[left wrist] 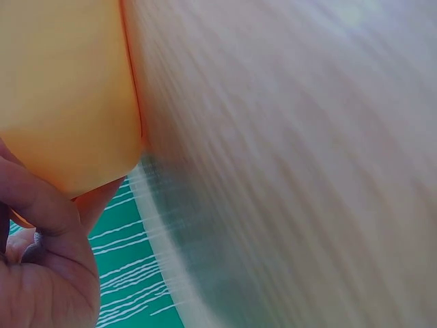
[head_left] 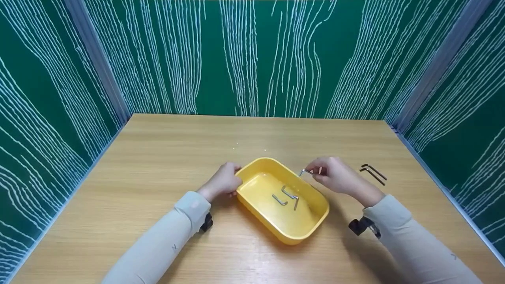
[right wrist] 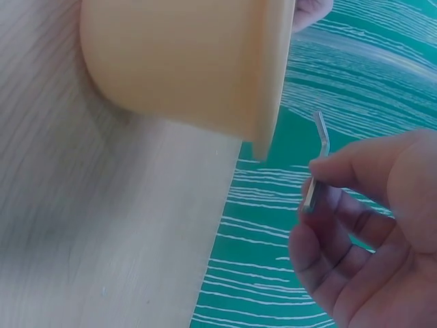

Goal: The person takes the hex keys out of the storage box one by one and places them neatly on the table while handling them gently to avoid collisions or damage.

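A yellow plastic bin (head_left: 256,211) sits at an angle on the wooden table. My left hand (head_left: 225,179) grips its left end at the rim; in the left wrist view the fingers (left wrist: 41,205) curl against the bin's wall. Inside lie a few silver hex keys (head_left: 290,193), short and L-shaped. My right hand (head_left: 335,175) pinches another silver hex key (right wrist: 321,133) between thumb and fingertips, just off the bin's far right rim. To the right of that hand, two dark hex keys (head_left: 373,174) lie side by side on the table.
The wooden table (head_left: 158,157) is bounded by green panels (head_left: 213,59) with white wavy lines at the back and both sides. Grey posts (head_left: 98,55) stand at the back corners. Tiny pale specks (head_left: 265,150) dot the table behind the bin.
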A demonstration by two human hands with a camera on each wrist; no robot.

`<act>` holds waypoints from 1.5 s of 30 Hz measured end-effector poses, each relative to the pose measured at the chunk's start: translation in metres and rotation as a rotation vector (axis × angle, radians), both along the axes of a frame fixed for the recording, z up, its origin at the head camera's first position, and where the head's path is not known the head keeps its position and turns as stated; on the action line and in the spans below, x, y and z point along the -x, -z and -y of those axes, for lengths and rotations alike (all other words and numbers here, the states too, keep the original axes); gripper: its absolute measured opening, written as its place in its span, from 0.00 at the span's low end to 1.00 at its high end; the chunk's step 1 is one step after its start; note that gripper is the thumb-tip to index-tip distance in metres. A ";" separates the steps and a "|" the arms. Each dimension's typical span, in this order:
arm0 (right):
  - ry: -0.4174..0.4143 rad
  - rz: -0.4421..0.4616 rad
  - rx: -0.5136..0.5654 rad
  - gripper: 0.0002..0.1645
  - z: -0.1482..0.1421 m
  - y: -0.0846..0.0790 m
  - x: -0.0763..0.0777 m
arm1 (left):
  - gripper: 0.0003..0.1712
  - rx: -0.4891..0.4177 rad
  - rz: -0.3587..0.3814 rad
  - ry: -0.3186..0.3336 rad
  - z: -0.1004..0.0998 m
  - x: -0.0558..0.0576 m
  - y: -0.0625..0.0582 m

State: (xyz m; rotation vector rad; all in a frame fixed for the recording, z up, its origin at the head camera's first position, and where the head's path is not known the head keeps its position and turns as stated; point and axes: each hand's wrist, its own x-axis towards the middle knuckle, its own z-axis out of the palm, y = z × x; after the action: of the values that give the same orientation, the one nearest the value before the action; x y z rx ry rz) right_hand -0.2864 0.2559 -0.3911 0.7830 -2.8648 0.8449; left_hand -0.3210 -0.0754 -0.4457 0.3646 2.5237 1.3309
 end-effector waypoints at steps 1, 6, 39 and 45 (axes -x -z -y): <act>0.005 0.000 0.002 0.13 -0.001 0.001 0.001 | 0.24 -0.001 0.001 0.000 0.000 0.000 0.000; 0.034 0.005 0.005 0.12 -0.008 0.003 0.004 | 0.24 0.006 0.007 -0.006 0.000 -0.001 -0.001; 0.162 0.045 -0.034 0.12 -0.042 0.007 0.016 | 0.24 0.006 0.018 -0.014 -0.001 -0.002 -0.004; 0.171 0.050 -0.033 0.12 -0.048 0.008 0.016 | 0.25 0.005 0.010 -0.014 -0.002 -0.002 -0.003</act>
State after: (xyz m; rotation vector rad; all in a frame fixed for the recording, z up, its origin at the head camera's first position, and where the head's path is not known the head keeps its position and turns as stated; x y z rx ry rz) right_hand -0.3027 0.3040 -0.3987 0.5170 -2.9429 0.8089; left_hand -0.3192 -0.0738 -0.4429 0.3393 2.5258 1.3282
